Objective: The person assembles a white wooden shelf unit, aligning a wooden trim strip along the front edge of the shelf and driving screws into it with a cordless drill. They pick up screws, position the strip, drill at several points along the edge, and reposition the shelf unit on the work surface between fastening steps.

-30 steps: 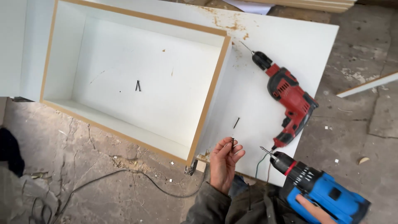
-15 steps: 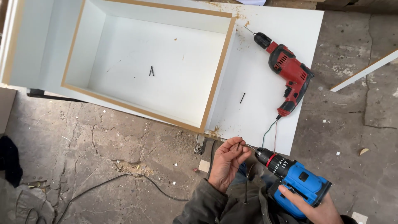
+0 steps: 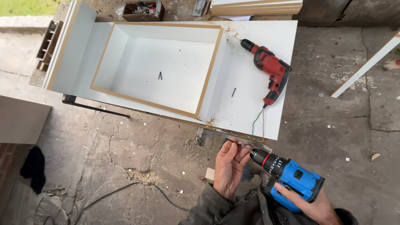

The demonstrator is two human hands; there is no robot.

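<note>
My right hand (image 3: 316,205) grips the handle of a blue and black cordless drill (image 3: 291,177), its chuck pointing up and left. My left hand (image 3: 230,167) pinches a thin dark screw (image 3: 234,143) just in front of the chuck. Both hands are below the near edge of a white board (image 3: 250,112) that lies flat on a stand. On that board stands an open white box with wooden edges (image 3: 160,68). A red corded drill (image 3: 270,68) rests on the board to the right of the box, with a loose dark screw (image 3: 233,92) beside it.
Two small dark screws (image 3: 160,75) lie inside the box. A black cable (image 3: 137,189) runs across the cracked concrete floor. A white strip (image 3: 366,66) lies at the right, stacked boards (image 3: 256,6) at the back, and a dark cloth (image 3: 33,166) at the lower left.
The view has pulled back from the board, so the box and red drill appear farther off. My hands have stayed together, with the screw now nearer the blue drill's chuck.
</note>
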